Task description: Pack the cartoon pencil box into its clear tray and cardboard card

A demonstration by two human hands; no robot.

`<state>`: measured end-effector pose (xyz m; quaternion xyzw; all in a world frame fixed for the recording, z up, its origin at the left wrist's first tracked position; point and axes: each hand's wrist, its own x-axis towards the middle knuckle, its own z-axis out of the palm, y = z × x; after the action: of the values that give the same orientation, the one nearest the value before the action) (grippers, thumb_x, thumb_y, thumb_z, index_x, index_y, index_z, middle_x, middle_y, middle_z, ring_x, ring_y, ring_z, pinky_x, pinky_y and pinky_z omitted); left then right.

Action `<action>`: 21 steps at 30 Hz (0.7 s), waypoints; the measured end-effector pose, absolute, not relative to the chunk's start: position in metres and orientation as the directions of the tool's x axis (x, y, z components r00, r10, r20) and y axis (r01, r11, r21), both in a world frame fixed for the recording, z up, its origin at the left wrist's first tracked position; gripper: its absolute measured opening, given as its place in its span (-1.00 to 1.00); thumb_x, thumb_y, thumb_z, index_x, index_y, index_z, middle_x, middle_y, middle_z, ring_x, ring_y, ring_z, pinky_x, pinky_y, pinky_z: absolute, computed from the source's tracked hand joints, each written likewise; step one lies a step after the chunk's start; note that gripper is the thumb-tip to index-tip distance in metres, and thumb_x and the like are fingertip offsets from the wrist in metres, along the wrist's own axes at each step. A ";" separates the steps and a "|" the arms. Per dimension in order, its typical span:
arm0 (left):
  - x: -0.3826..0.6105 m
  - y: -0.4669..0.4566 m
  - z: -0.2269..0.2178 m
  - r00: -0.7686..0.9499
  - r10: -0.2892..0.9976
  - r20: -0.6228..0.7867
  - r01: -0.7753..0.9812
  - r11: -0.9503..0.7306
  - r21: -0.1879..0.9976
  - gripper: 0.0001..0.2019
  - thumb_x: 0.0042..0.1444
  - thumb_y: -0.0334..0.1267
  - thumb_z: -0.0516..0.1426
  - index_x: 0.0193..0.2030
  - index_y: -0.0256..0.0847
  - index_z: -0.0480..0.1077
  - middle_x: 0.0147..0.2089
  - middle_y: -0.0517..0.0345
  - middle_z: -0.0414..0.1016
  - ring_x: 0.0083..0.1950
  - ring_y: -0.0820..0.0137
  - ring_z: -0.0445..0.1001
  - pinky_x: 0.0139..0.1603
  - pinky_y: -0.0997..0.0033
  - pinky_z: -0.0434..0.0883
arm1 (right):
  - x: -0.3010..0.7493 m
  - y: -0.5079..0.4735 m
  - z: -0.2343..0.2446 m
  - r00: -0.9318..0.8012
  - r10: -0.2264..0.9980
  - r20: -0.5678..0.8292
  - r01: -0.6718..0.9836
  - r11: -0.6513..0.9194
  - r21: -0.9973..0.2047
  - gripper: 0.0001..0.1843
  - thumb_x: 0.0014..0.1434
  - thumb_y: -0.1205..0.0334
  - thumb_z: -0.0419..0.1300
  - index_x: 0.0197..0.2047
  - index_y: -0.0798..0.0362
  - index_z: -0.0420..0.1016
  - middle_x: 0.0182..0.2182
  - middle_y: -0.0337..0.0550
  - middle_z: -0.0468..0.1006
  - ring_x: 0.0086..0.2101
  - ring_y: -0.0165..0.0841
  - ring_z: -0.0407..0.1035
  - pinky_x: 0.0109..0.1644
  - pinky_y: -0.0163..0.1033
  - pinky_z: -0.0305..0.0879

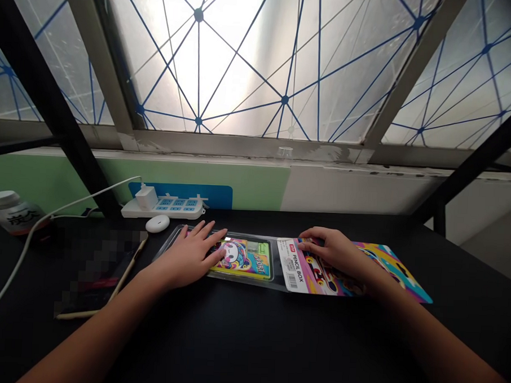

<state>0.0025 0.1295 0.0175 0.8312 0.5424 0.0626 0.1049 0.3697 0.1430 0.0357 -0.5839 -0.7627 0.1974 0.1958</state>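
A pencil box (252, 259) with a colourful cartoon print lies in a clear plastic tray (280, 279) on the black table. My left hand (196, 254) rests palm down over the tray's left part, fingers spread, thumb across the box. Joined or laid against the tray's right side is a bright printed card (398, 271), with a white "PENCIL BOX" label (292, 266) at its left end. My right hand (333, 252) lies on the card near its upper edge, fingers pointing left with a gap between thumb and forefinger.
A white power strip (170, 208) with a plugged-in charger (146, 198) stands by the wall. In front sits a round white case (157, 224). Farther left are a wooden-edged item (129, 265), partly blurred, a white-lidded jar (15, 212) and a white cable (29, 238).
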 end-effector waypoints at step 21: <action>0.043 0.097 0.038 0.317 0.925 0.209 0.460 -0.342 0.819 -0.49 0.33 0.15 -0.02 0.29 -0.02 0.32 0.48 0.10 0.15 0.44 0.06 0.19 0.36 0.10 0.25 | 0.345 0.139 0.025 -0.258 0.965 0.042 0.836 0.244 -0.491 -0.59 0.23 -0.16 0.14 -0.21 -0.01 0.58 -0.19 -0.05 0.57 -0.18 -0.17 0.45 -0.11 -0.14 0.33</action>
<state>0.0432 0.0970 0.0380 0.7404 0.4677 0.3506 0.3319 0.3449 0.1393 0.0248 -0.5848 -0.7701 0.1891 0.1709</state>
